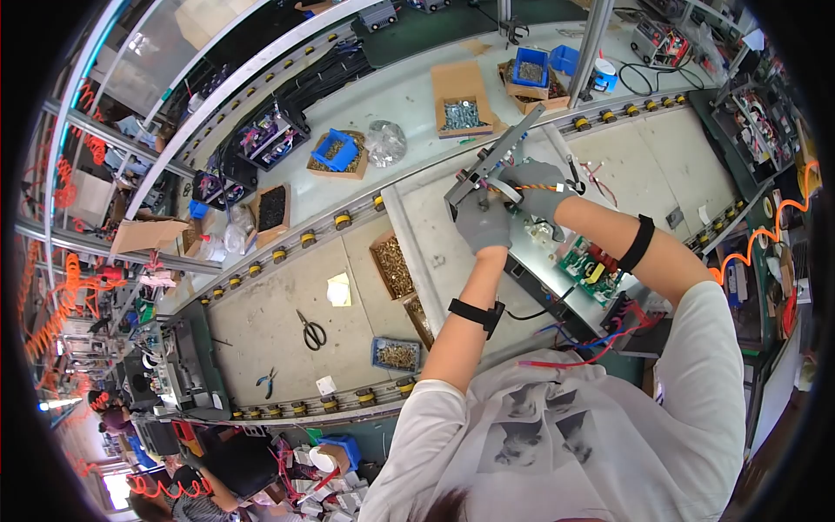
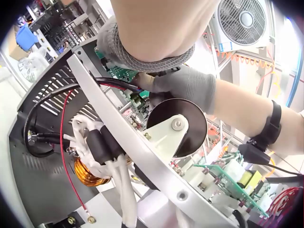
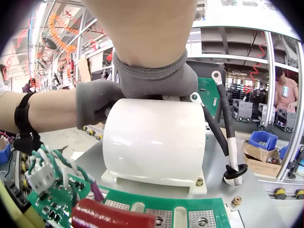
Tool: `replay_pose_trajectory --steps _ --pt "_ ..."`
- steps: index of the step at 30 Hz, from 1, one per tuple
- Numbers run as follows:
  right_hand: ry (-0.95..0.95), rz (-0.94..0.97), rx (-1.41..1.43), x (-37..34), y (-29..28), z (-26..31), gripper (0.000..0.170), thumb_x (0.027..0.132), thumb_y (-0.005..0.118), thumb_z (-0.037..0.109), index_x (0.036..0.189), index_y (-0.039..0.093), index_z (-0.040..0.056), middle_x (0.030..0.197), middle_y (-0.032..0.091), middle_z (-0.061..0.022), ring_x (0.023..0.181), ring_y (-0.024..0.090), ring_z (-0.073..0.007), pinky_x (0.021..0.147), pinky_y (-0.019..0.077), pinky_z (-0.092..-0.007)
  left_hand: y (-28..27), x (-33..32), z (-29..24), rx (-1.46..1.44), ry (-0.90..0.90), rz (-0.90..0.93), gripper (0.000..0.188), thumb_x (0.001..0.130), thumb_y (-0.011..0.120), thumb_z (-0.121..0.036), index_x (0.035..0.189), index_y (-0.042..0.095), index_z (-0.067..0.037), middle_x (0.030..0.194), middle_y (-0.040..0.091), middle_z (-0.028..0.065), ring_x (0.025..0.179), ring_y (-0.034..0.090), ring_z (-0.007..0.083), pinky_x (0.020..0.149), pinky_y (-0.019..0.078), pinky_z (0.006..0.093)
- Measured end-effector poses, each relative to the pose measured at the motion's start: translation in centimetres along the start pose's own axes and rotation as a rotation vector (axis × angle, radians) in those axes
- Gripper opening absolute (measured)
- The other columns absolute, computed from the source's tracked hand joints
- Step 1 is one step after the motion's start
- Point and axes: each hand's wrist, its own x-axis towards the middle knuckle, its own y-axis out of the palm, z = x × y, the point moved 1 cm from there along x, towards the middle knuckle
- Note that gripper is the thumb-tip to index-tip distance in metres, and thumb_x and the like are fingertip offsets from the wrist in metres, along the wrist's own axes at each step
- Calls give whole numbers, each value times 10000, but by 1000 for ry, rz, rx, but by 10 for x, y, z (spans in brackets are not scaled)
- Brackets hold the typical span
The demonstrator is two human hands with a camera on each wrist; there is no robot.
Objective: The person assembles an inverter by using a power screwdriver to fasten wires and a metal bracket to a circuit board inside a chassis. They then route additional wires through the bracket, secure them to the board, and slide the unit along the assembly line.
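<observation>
Both hands wear grey gloves and meet at the upright dark panel (image 1: 498, 159) of an electrical unit. My left hand (image 1: 483, 224) is at the panel's near end; my right hand (image 1: 541, 187) is beside it, by twisted orange wires (image 1: 532, 187). In the left wrist view, the right hand (image 2: 185, 88) reaches in by a green circuit board (image 2: 121, 72) and a black cable (image 2: 111, 81). A white cylinder (image 3: 154, 140) stands below the gloves in the right wrist view. Ring-ended black leads (image 3: 223, 102) rise beside it. The fingertips are hidden, so what they hold I cannot tell.
Scissors (image 1: 311, 331), pliers (image 1: 268, 381) and a blue tray of small parts (image 1: 396, 354) lie on the worktop at left. A box of brass-coloured fittings (image 1: 392, 265) stands nearer. A roller rail (image 1: 308, 238) runs behind, with boxes of screws (image 1: 461, 114) beyond.
</observation>
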Motion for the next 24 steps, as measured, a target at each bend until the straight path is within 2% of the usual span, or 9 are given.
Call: replay_pose_trajectory --steps 2,6,9,11,15,17,19,21,24 --pt "19 -124 33 -2 3 4 205 799 588 236 985 671 209 908 661 -93 841 628 -294 700 493 -375 -4 2 1 -146 -271 29 263 745 657 -215 882 677 8 811 665 180 743 648 272 685 484 341" --pt "-19 -66 -57 3 7 0 236 806 582 274 1022 663 224 937 661 -89 843 632 -287 706 495 -367 -2 3 13 -203 -303 73 291 758 645 -228 885 668 32 807 667 190 757 654 296 691 488 350" --pt "57 -33 -20 13 18 -9 245 813 569 315 1019 663 221 916 667 -82 819 635 -289 694 498 -366 -3 -3 13 -305 -237 105 302 742 660 -241 939 660 -13 882 660 159 815 641 310 722 488 368" --pt "123 -176 -172 21 26 -11 277 801 605 369 1006 671 195 875 666 -97 848 631 -275 710 490 -375 -12 -15 -1 114 118 128 306 739 666 -252 988 628 -80 1004 615 116 868 616 303 753 486 383" --pt "325 101 -22 37 34 -36 301 815 543 358 924 674 110 818 666 -101 763 655 -251 657 505 -367 -13 -14 6 92 49 310 291 753 671 -270 993 601 -122 1080 559 101 887 598 311 757 484 398" --pt "288 31 -71 31 22 -17 304 783 581 348 845 671 64 789 655 -133 723 653 -269 621 503 -373 -9 -12 12 110 102 304 300 748 681 -273 995 607 -120 1053 576 104 884 599 311 754 482 399" --pt "459 -5 120 25 -6 4 503 728 664 513 799 695 16 746 658 -152 685 648 -259 633 487 -368 -6 -3 26 130 155 294 309 742 692 -276 997 614 -118 1026 593 108 880 600 312 751 481 400" --pt "445 -42 210 27 7 -10 494 731 663 497 800 691 8 747 657 -155 689 646 -267 639 487 -371 -6 11 42 -28 124 404 305 747 693 -273 996 624 -111 971 620 121 875 604 306 744 480 397" --pt "423 -91 230 35 17 -19 481 737 657 477 813 685 2 762 658 -162 709 642 -285 656 485 -376 -5 6 37 23 69 274 263 750 691 -265 959 648 -112 943 638 124 849 616 301 731 483 382"
